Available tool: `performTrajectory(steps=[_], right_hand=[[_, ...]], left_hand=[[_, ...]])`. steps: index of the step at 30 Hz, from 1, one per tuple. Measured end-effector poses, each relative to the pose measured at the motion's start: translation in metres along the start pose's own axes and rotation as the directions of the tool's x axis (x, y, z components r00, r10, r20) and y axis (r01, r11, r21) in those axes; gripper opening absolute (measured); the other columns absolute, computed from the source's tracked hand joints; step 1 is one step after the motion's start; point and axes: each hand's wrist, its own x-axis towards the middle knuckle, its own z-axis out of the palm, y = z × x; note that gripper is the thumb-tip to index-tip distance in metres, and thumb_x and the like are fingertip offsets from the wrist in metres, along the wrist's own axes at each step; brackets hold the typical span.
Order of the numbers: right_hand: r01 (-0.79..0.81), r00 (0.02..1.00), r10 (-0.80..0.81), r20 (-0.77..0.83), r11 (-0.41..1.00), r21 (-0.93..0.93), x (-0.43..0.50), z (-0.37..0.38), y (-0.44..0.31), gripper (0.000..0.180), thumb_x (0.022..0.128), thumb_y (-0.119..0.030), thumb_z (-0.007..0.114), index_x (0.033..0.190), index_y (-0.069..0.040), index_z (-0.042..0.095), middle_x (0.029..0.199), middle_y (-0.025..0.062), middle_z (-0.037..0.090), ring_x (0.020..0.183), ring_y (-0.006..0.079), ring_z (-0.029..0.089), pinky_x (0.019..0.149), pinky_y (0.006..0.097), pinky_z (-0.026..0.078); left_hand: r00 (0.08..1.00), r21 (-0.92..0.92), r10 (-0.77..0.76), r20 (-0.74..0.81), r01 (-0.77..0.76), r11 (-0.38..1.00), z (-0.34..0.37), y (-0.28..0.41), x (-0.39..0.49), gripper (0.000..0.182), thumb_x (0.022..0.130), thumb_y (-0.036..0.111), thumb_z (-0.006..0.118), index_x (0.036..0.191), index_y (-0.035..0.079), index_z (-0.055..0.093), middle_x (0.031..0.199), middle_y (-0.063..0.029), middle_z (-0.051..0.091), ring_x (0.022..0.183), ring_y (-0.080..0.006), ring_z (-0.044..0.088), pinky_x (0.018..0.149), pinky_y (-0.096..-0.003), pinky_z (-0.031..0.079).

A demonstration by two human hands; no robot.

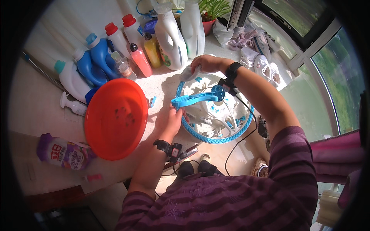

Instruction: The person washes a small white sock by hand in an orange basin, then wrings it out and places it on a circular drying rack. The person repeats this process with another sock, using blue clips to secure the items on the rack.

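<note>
A round clip drying hanger with a braided blue rim (219, 141) lies at the counter's edge before me. My left hand (173, 121) grips the left side of that rim. At the rim's far left, my right hand (208, 64) holds a damp-looking pale cloth (190, 74) pressed against it, hiding part of the rim. A large light-blue hook (195, 98) rises over the white centre plate (215, 107), its open end above my left hand. Blue and white clothes pegs (231, 124) hang inside the ring.
A red plastic basin (115, 124) stands left of the hanger. Several detergent bottles (170, 37) line the wall. A loose blue peg (152, 101) lies between basin and hanger. White shoes (267, 69) sit by the window. A black cable (242, 138) hangs from my right wrist device.
</note>
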Motion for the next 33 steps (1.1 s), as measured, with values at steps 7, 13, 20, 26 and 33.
performTrajectory(steps=[7, 13, 20, 26, 33], right_hand=[[-0.470, 0.883, 0.441, -0.164, 0.829, -0.303, -0.097, -0.054, 0.043, 0.037, 0.071, 0.000, 0.052, 0.102, -0.007, 0.070, 0.101, 0.0179, 0.067, 0.096, 0.0334, 0.064, 0.084, 0.0370, 0.050], [-0.002, 0.578, 0.738, -0.347, 0.427, 0.904, -0.205, -0.051, 0.004, 0.025, 0.095, -0.009, 0.053, 0.119, -0.005, 0.060, 0.100, 0.0039, 0.067, 0.086, 0.0144, 0.063, 0.079, 0.0307, 0.053], [0.537, 0.388, 0.859, -0.335, 0.085, 0.840, -0.228, 0.000, -0.091, 0.028, 0.098, -0.023, 0.052, 0.120, -0.005, 0.055, 0.107, 0.0069, 0.066, 0.091, 0.0198, 0.065, 0.084, 0.0359, 0.053], [0.557, 0.503, 0.512, -0.696, 0.423, 0.715, -0.155, 0.025, -0.181, 0.037, 0.100, -0.027, 0.051, 0.131, -0.007, 0.051, 0.128, 0.0100, 0.056, 0.115, 0.0235, 0.055, 0.097, 0.0359, 0.045], [-0.179, 0.736, -0.056, -0.675, 0.945, -0.274, -0.095, 0.029, -0.177, 0.027, 0.083, -0.025, 0.067, 0.102, -0.009, 0.058, 0.077, 0.0118, 0.064, 0.075, 0.0334, 0.063, 0.069, 0.0432, 0.051]], left_hand=[[0.991, 0.023, -0.039, -0.131, 0.042, 0.999, 0.005, 0.013, 0.007, 0.019, 0.095, 0.017, 0.055, 0.105, 0.006, 0.042, 0.075, -0.0058, 0.052, 0.054, -0.0164, 0.057, 0.047, -0.0313, 0.048], [0.971, 0.332, 0.096, -0.217, -0.019, 0.943, 0.003, 0.013, 0.022, 0.036, 0.094, 0.021, 0.058, 0.120, 0.000, 0.045, 0.099, -0.0137, 0.055, 0.087, -0.0216, 0.058, 0.077, -0.0335, 0.048], [0.889, 0.428, 0.445, -0.106, -0.364, 0.827, 0.014, 0.067, 0.000, 0.048, 0.090, 0.006, 0.058, 0.134, 0.006, 0.039, 0.127, -0.0128, 0.042, 0.110, -0.0209, 0.047, 0.090, -0.0340, 0.044], [0.900, 0.059, 0.420, 0.120, -0.429, 0.902, 0.055, 0.120, -0.013, 0.062, 0.093, -0.003, 0.053, 0.146, 0.007, 0.024, 0.141, -0.0110, 0.036, 0.119, -0.0204, 0.048, 0.097, -0.0318, 0.045], [0.883, 0.225, 0.444, 0.153, -0.469, 0.854, 0.056, 0.115, -0.002, 0.030, 0.099, 0.004, 0.046, 0.128, -0.002, 0.046, 0.114, -0.0088, 0.059, 0.100, -0.0142, 0.060, 0.084, -0.0285, 0.053]])
